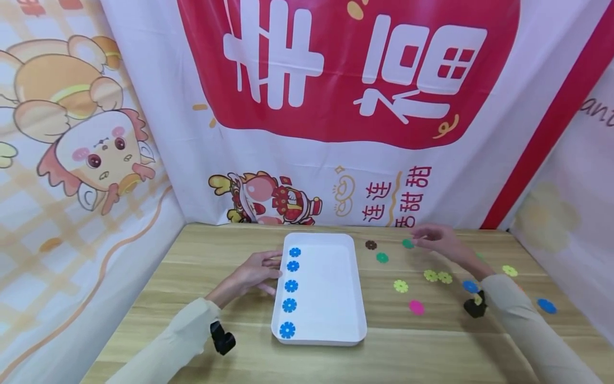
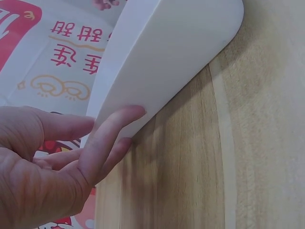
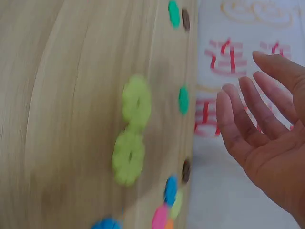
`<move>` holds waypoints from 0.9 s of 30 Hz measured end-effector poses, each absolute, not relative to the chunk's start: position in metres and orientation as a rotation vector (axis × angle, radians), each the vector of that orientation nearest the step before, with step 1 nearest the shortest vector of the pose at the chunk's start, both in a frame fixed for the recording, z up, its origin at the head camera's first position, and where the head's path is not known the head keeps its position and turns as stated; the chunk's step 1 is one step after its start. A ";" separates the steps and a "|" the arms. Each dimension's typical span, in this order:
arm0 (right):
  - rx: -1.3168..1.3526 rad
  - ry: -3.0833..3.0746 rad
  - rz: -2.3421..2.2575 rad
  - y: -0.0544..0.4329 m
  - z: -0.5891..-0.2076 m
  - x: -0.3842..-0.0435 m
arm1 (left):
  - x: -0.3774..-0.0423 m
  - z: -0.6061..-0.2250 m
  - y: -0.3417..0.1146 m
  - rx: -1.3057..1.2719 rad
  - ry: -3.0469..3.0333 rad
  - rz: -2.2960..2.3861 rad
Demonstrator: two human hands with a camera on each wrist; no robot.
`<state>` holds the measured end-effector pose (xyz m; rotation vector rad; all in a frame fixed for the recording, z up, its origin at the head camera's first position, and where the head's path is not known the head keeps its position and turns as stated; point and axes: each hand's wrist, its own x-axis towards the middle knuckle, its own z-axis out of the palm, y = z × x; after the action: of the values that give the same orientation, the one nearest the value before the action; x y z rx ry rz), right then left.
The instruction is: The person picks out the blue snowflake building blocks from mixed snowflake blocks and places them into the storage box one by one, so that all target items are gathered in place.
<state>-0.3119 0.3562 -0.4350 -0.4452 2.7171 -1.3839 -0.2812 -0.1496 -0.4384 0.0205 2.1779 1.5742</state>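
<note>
Left hand (image 1: 254, 274): resting relaxed fingers against the left outer wall of the white tray (image 1: 331, 288), gripping nothing; light, steady contact should suffice for keeping the tray from sliding.
Blue flower-shaped discs (image 1: 291, 286): five are lying flat inside the tray, forming a column along its left wall, showing notched edges and small centres; the top two are sitting closest together.
Brown disc (image 1: 371, 245): lying near the tray's far right corner.
Green discs (image 1: 382, 257): two are lying right of the tray's far end.
Pink disc (image 1: 417, 307): lying right of the tray, looking vivid and flat.
Right hand (image 1: 438, 240): hovering right of the tray's far end beside the farther green disc, its fingers loosely bent and holding nothing; pinching opposite edges should suit such thin pieces best.
Yellow-green pair (image 1: 444, 277): lying right of the tray, touching; lifting one calls for parting them gently.
</note>
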 end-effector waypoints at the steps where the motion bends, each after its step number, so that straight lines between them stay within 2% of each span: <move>1: -0.410 2.725 -1.387 0.367 -0.438 -0.313 | -0.282 -0.439 -0.149 0.035 2.179 1.568; 10: -0.209 2.809 -1.247 0.424 -0.458 -0.308 | -0.280 -0.438 -0.150 0.043 2.181 1.563; 27: -0.165 2.782 -0.930 0.451 -0.477 -0.313 | -0.278 -0.441 -0.150 0.001 2.187 1.579</move>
<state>-0.3134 0.4514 -0.4771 -0.1649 2.7818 -0.9298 -0.2781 -0.1502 -0.4411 0.0011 2.1869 1.5786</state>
